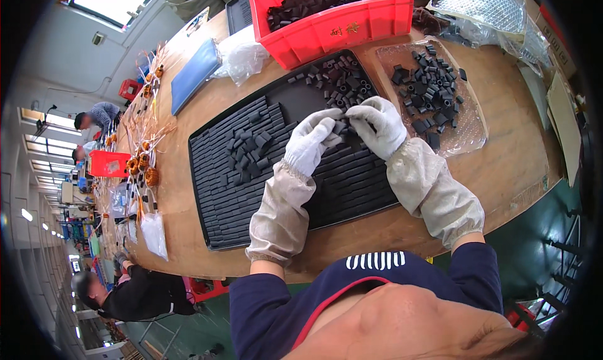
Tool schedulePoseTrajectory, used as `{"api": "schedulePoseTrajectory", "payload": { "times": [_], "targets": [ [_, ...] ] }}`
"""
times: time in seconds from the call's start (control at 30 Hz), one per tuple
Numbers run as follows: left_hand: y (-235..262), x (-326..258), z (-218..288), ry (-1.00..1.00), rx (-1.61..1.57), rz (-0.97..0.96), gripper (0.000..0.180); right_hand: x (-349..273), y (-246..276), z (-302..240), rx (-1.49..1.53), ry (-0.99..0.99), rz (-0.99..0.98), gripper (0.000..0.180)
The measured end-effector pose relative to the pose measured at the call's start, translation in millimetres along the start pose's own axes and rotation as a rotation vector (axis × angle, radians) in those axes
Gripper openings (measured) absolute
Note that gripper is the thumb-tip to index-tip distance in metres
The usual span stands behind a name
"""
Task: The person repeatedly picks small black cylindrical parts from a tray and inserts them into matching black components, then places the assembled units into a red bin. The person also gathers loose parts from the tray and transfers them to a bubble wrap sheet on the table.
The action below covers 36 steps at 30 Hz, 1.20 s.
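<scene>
Both gloved hands meet over the black tray (207,171): the left hand (309,141) and the right hand (379,125) pinch small black pieces (340,124) together between their fingertips, just above the tray's neat rows (352,178). Loose black pieces (339,84) lie heaped at the tray's far end (more sit on a clear plastic sheet (468,131) to the right). Beyond, a red bin (339,27) holds dark parts, all on the long wooden table (502,165).

Both gloved hands meet fingertip to fingertip, left hand (309,144) and right hand (379,125), forearms sleeved, fingers pinched.
</scene>
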<state>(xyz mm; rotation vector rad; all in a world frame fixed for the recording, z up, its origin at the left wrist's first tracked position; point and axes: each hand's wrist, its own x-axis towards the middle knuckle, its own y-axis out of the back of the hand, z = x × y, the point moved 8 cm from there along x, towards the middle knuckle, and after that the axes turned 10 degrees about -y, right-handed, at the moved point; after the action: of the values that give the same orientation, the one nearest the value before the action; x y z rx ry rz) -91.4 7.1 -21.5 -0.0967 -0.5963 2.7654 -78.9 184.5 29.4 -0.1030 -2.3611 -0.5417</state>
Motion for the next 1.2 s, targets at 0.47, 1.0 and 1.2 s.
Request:
{"api": "schedulePoseTrajectory", "payload": {
  "times": [0.47, 1.0, 1.2],
  "targets": [
    [-13, -6, -5, 0.048, 0.180, -0.136, 0.040, -1, -7, -2, 0.079, 0.002, -0.092, 0.032],
    [17, 3, -11, 0.014, 0.387, -0.005, 0.031, -17, -15, 33, 0.260, -0.434, -0.174, 0.026],
    [4, 3, -10, 0.024, 0.433, -0.073, 0.032, -5, -12, 11, 0.150, -0.101, -0.123, 0.024]
  ]
}}
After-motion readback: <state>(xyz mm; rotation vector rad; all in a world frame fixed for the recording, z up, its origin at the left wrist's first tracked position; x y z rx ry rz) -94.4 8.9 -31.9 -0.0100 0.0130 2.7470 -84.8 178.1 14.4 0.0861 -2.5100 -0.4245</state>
